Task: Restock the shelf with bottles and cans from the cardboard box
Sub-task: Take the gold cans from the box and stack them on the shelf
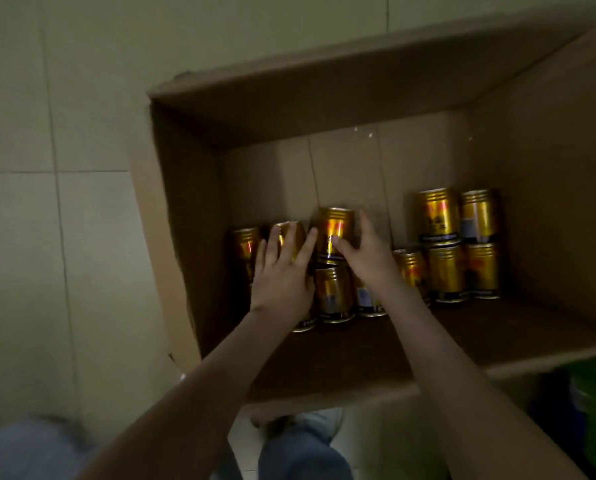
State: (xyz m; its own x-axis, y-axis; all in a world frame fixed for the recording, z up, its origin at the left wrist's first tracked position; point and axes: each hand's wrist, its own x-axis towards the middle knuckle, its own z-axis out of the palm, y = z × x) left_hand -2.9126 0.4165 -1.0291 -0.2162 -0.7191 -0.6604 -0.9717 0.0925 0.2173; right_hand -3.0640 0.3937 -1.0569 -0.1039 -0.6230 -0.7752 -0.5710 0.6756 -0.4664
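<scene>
Two bare hands reach into a brown cardboard box (549, 168) that lies on its side, its opening toward the camera. The right hand (362, 252) grasps a gold metal can (334, 226) with a red mark, fingers on its right flank and thumb on its front. That can stands upright on top of a lower gold can (333, 292).

At 9 o'clock from the grasped can, the left hand (281, 271) is released. Its fingers are straight and spread, laid against a neighbouring gold can (299, 233). Further toward 9 o'clock an end gold can (244, 247) stands near the box wall.

At 3 o'clock, apart from the hands, a group of five gold cans (445, 271) stands in the box corner, two of them stacked on others. All cans rest inside the box.

Outside, pale tiles (47, 133) lie at 9 o'clock. At 6 o'clock a blue denim leg (300, 455) shows. A green object (594, 410) at 4 o'clock is too blurred to identify.
</scene>
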